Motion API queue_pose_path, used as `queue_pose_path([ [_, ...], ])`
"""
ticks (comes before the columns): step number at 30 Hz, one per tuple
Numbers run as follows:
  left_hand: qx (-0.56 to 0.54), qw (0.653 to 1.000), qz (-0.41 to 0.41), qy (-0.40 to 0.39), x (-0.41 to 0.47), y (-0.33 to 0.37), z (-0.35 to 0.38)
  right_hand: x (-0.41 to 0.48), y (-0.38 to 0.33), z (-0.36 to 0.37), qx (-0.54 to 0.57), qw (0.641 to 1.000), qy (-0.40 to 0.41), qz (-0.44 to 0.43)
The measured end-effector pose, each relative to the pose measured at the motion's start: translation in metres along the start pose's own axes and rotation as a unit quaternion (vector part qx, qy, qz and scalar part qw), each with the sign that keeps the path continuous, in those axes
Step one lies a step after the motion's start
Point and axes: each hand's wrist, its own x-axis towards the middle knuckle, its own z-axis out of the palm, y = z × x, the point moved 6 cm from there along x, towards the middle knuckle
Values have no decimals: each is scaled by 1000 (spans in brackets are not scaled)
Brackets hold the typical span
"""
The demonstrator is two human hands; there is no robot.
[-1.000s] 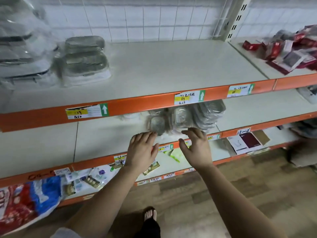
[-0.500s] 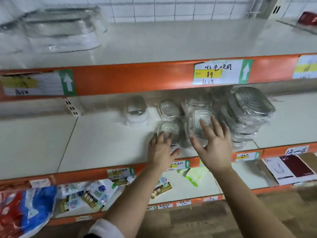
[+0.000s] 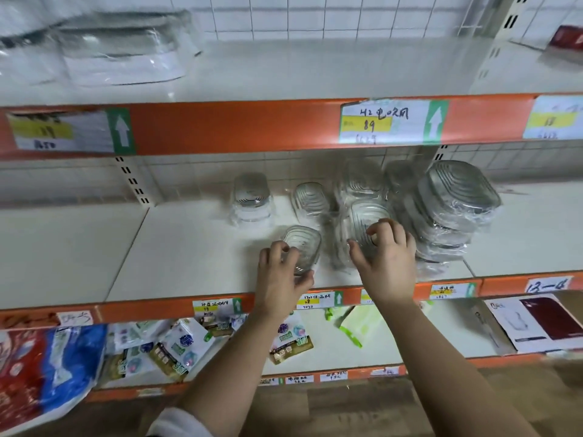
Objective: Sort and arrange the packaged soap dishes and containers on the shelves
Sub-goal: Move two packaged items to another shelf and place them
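On the middle shelf, left hand grips a small dish; right hand clutches the wrapped dish beside it.

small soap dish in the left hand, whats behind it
Behind the small soap dish stands another ribbed clear dish. The left hand hides its near end; the right hand grips a wrapped dish pack.

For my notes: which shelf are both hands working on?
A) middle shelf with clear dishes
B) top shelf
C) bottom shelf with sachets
A: the left hand grips a small clear dish and the right hand grips a wrapped dish, both on the middle shelf.
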Motion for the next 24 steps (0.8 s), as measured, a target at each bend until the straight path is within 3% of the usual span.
queue_pose_path([
  [13, -29, 1000, -3, 6, -54, 69, -141, -61, -44, -137, 9, 1000, 9, -16],
  [24, -63, 996, 16, 66, -87, 132, -270, -94, -95, -244, 55, 997, 34, -38],
])
